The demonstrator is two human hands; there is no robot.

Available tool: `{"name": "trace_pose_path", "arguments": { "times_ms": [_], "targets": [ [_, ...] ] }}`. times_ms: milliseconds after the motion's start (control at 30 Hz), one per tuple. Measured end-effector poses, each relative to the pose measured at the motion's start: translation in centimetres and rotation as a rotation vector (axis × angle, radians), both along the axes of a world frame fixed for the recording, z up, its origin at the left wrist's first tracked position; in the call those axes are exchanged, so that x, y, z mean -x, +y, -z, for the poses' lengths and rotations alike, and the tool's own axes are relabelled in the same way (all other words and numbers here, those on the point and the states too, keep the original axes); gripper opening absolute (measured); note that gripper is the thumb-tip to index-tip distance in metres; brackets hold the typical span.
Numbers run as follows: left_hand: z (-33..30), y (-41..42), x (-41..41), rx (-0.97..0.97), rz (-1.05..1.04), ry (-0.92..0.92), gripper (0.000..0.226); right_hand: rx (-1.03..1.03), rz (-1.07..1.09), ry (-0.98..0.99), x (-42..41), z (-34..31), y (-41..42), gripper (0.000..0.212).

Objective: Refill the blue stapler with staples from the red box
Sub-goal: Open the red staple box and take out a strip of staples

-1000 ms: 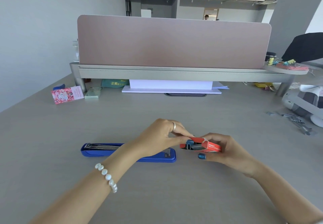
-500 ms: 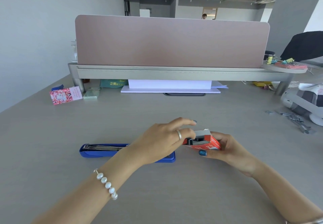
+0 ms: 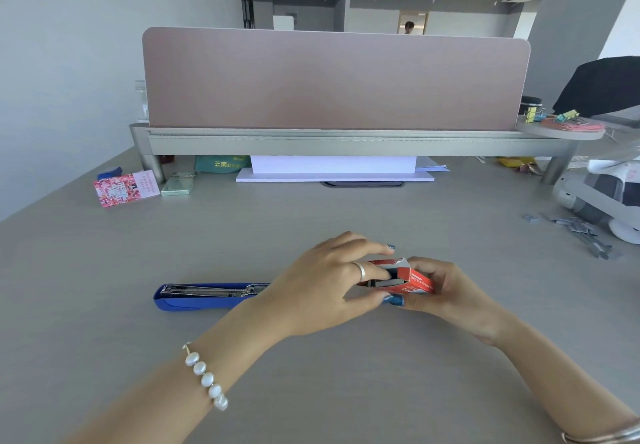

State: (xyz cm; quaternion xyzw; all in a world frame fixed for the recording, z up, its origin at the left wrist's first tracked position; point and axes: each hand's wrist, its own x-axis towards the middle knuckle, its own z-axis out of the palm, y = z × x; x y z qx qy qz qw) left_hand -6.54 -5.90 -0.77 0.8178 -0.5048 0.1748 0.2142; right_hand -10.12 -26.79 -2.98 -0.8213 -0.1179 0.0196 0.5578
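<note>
1. Small red cardboard staple box [image 3: 414,279], near the desk's front edge, is gripped by the right hand [image 3: 446,293].
2. Left hand's [image 3: 322,286] fingers are pinched inside it; whether staples are caught cannot be told.
3. Strips could be spilled if the box is tipped.
4. Long blue plastic stapler [image 3: 204,296] is lying open just left.

Yellow characters "云南" stand on the green bag [image 3: 221,163] under the grey desk shelf. White print on the small red cardboard box [image 3: 417,280] and on the pink printed card [image 3: 126,188] is too small to read.

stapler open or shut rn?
Open. The blue stapler lies flat on the desk with its metal staple channel exposed along the top; its right end is hidden behind the left hand.
</note>
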Motion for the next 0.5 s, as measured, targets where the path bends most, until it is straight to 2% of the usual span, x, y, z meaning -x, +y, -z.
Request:
{"name": "trace_pose_path", "arguments": {
  "times_ms": [100,333,500],
  "targets": [
    [0.3,-0.4,0.1,0.042,-0.007,0.02,0.031,0.014,-0.004,-0.003,0.0,0.2,0.0,0.023],
    [-0.3,0.1,-0.1,0.189,-0.014,0.313,0.011,0.004,0.009,-0.013,-0.1,0.1,0.0,0.026],
    [-0.8,0.7,-0.1,0.228,-0.01,0.369,0.01,0.014,0.03,-0.029,-0.2,0.0,-0.2,0.023]
  ]
}}
